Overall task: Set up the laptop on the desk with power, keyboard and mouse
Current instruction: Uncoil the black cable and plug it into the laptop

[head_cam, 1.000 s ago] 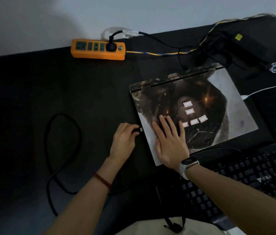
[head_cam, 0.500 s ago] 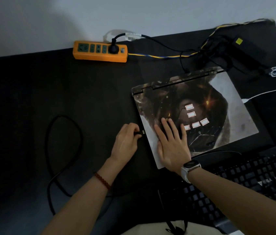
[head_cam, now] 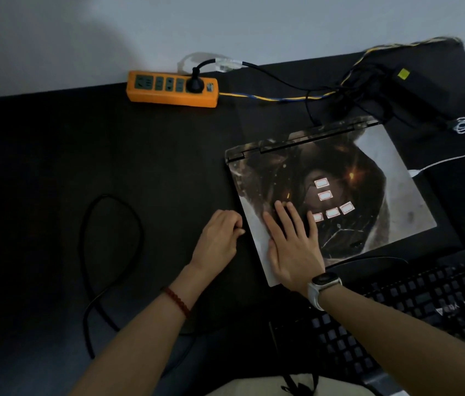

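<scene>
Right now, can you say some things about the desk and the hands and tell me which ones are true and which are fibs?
1. The laptop is shut. True.
2. The right hand lies flat on the laptop lid. True.
3. The power strip is blue. False: it is orange, with one black plug in it.
4. The left hand rests on the keyboard. False: it is at the laptop's left edge with its fingers curled; what they pinch is hidden.
5. The keyboard sits behind the laptop by the wall. False: it is in front of the laptop, near the person.
</scene>
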The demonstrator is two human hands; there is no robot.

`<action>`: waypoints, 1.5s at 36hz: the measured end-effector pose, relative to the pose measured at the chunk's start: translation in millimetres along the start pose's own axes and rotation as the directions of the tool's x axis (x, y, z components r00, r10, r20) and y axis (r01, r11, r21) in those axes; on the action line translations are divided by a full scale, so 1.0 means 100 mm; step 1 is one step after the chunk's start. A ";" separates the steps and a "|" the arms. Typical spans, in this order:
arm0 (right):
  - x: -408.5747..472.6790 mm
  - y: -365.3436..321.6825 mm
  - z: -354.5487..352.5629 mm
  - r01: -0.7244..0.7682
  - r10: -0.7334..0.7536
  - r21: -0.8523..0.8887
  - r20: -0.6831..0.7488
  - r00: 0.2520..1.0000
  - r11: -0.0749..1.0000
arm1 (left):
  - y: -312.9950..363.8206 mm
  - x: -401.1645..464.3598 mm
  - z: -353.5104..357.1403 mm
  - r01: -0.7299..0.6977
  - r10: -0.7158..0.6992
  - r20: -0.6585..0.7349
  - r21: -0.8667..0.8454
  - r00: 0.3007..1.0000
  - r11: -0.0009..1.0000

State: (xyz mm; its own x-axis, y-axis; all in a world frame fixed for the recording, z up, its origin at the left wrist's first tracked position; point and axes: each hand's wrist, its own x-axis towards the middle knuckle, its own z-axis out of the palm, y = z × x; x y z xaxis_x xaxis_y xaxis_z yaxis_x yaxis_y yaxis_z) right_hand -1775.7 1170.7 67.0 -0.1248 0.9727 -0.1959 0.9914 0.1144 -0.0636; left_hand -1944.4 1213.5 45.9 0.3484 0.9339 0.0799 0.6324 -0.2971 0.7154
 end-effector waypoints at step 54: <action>0.58 -1.36 0.05 0.414 -0.427 0.127 0.104 0.898 0.901 | -0.91 -0.99 -0.91 0.638 -0.708 -0.045 0.475 0.705 0.606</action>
State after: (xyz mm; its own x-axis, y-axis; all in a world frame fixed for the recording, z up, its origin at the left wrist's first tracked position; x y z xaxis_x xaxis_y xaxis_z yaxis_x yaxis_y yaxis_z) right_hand -1918.4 1210.6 59.1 -0.5399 0.8035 -0.2508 0.8368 0.4802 -0.2629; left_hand -2099.5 1166.4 36.1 -0.2329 0.8776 -0.4190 0.9341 0.3218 0.1548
